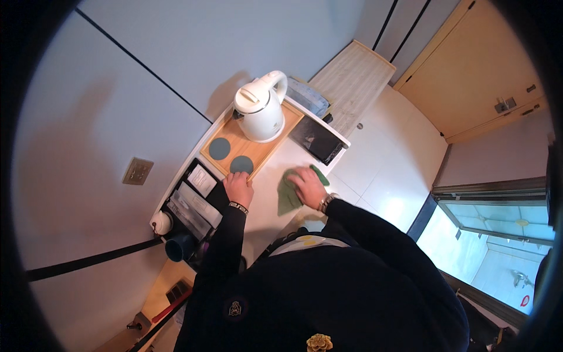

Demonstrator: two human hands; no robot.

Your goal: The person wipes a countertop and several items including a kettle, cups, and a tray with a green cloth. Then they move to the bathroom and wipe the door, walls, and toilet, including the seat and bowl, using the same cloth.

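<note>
Gripping green cloth (287, 199), right hand (309, 186), tip toward wearer, left hand (238, 189) grasping wooden tray (262, 154), axis slanting away-right

On the white desk (265, 196), a white kettle (261, 123) and two grey-green discs (219, 148) are carried by a wooden tray (258, 154). The tray's near edge is touched by the left grip (238, 189). Nearer the person and to the tray's right, a green cloth (287, 199) is partly covered by the right grip (309, 185). Left of the tray, packets (196, 206) are held in a black box (220, 196).
</note>
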